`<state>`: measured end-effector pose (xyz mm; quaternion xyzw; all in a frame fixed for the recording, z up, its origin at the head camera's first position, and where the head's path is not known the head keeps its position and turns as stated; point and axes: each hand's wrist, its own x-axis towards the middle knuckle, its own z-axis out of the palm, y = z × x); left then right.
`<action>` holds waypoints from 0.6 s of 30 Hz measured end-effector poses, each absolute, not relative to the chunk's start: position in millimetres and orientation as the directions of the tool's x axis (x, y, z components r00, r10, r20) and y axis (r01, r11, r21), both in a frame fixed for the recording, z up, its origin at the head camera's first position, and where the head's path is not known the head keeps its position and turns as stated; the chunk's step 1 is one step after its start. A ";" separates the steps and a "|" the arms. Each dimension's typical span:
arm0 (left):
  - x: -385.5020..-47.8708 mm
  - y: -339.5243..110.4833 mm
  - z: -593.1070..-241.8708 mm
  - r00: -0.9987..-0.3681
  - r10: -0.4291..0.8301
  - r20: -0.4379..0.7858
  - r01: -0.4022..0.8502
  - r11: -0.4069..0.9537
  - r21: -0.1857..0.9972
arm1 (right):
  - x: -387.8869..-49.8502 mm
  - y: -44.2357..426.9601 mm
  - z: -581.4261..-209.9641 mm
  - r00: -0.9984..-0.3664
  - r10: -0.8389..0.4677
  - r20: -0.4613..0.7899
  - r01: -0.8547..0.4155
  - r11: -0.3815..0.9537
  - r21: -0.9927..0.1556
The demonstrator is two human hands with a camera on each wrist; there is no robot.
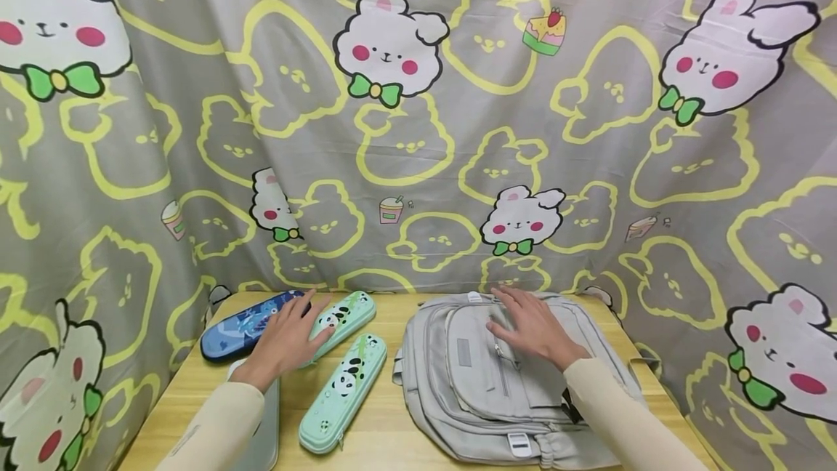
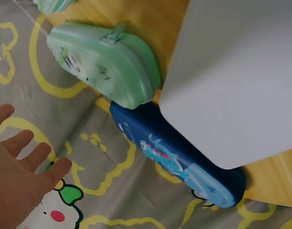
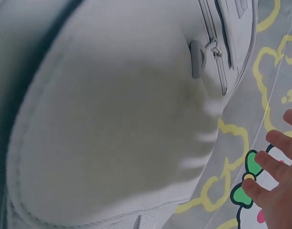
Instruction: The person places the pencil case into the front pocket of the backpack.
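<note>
My left hand (image 1: 288, 336) is held with spread, nearly straight fingers over the pencil cases on the left; nothing is in its grasp. Below and around it lie a blue patterned pencil case (image 1: 238, 329) and a mint panda pencil case (image 1: 349, 315). A second mint panda case (image 1: 345, 391) lies nearer, to the right of that forearm. Over the grey backpack (image 1: 471, 384), which lies flat with its front pocket upward, my right hand (image 1: 532, 325) hovers with fingers extended and empty. In the right wrist view a gap shows between those fingers and the backpack's fabric (image 3: 112, 119).
Partly under the left forearm lies a pale, flat, round-cornered object (image 1: 264, 420); its kind is unclear. The wooden table (image 1: 373, 427) holds everything. A grey curtain (image 1: 418, 166) with rabbit prints hangs behind and at both sides.
</note>
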<state>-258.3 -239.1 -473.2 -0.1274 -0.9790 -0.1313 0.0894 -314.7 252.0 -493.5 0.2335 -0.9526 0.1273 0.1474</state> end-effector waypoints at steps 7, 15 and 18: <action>-243.9 -241.2 -481.4 -0.958 0.228 0.175 0.269 0.927 0.262 | -303.2 247.6 -497.8 -0.842 -0.416 0.344 -0.491 0.855 -0.166; -231.2 -245.1 -488.0 -0.948 0.253 0.195 0.299 0.917 0.264 | -293.0 242.4 -504.8 -0.792 -0.460 0.400 -0.555 0.816 -0.161; -226.0 -245.8 -490.0 -0.944 0.270 0.190 0.316 0.905 0.285 | -288.7 241.6 -508.1 -0.782 -0.469 0.411 -0.566 0.810 -0.154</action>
